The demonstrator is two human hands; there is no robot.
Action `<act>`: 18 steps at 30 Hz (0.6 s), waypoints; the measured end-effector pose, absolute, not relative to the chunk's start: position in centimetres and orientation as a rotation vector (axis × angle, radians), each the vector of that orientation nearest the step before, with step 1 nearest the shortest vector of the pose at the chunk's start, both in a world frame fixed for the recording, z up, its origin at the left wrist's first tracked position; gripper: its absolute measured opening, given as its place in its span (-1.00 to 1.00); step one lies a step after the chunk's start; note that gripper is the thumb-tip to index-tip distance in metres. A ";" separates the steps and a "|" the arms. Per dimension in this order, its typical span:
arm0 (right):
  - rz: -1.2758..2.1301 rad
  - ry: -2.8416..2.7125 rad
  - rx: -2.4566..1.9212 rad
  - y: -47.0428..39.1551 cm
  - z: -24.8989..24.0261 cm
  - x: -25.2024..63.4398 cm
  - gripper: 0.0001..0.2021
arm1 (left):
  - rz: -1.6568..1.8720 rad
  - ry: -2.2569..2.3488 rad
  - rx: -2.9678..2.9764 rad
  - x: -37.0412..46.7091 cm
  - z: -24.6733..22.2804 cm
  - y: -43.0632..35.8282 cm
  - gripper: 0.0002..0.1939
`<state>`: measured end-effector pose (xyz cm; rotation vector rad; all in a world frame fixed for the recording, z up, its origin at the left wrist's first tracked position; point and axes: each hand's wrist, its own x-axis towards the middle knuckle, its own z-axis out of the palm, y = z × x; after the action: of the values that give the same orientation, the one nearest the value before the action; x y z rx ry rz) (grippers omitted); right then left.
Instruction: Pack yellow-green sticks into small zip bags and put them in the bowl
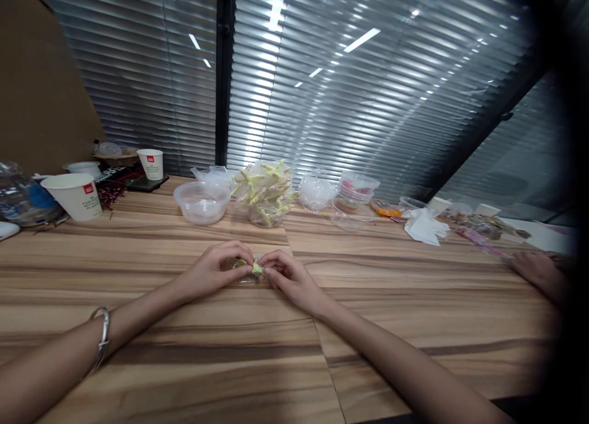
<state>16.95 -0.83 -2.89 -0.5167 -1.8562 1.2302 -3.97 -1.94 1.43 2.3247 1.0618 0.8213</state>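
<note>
At the middle of the table my left hand (214, 269) and my right hand (294, 281) meet over a small yellow piece with a bluish-green spot (256, 269). Both are closed, thumb and fingertips pinching it from either side. Clear plastic film (248, 279) lies around and under the piece; its exact kind is too small to make out. A silver bangle circles my left forearm. Just beyond my hands, a clear tub heaped with yellow pieces in clear wrappers (264, 194) stands beside a translucent plastic bowl (202, 202).
Paper cups (76, 197) and a phone (146, 183) are at the left. Clear plastic containers (356, 191) and white gloves (426, 226) lie at the back right. Another person's hand (536, 267) rests at the right edge. Window blinds rise behind the wooden table (184, 356).
</note>
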 end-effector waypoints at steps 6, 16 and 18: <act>1.204 -1.862 -0.552 -0.9 -2.9 16.9 -0.76 | 0.772 1.110 2.354 -4.0 1.2 -2.1 -0.76; 1.081 -1.909 -0.549 -1.4 -2.6 16.8 -0.79 | 0.645 1.000 2.549 -3.8 0.9 -2.3 -0.76; 1.089 -1.902 -0.552 -1.6 -2.7 16.7 -0.79 | 0.637 1.004 2.568 -3.8 0.9 -2.5 -0.76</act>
<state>16.71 -1.58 -2.66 -0.5519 -1.9016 1.0885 -3.80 -2.49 0.91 2.5677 1.0045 0.6367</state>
